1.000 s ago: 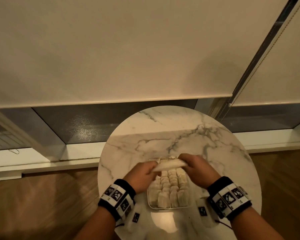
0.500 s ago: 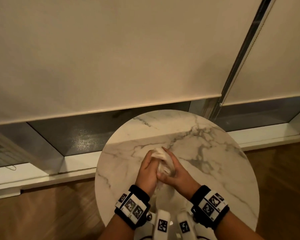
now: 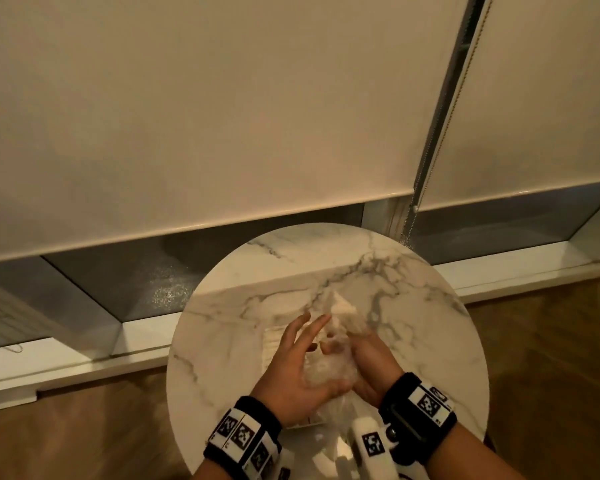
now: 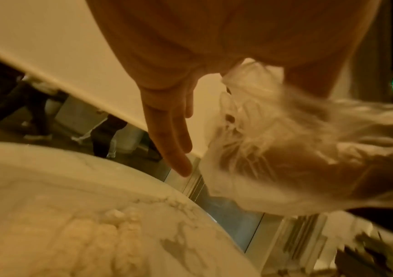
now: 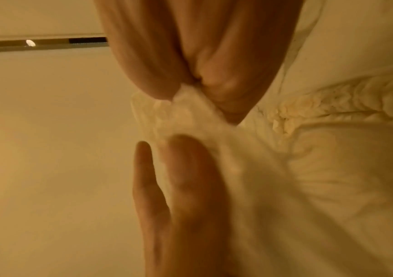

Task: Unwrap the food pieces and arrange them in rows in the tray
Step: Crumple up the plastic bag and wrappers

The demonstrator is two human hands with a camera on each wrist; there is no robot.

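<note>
Left hand has fingers straight and spread, its palm pressed against the crumpled clear plastic wrap. Right hand pinches the wrap between thumb and fingers. The wrap is bunched between both hands, above the tray, blurred. The tray is mostly hidden under the hands, only its left rim showing; food pieces show in rows in the left wrist view. The tray sits on the round marble table, near its front edge. Roller blinds hang behind the table.
</note>
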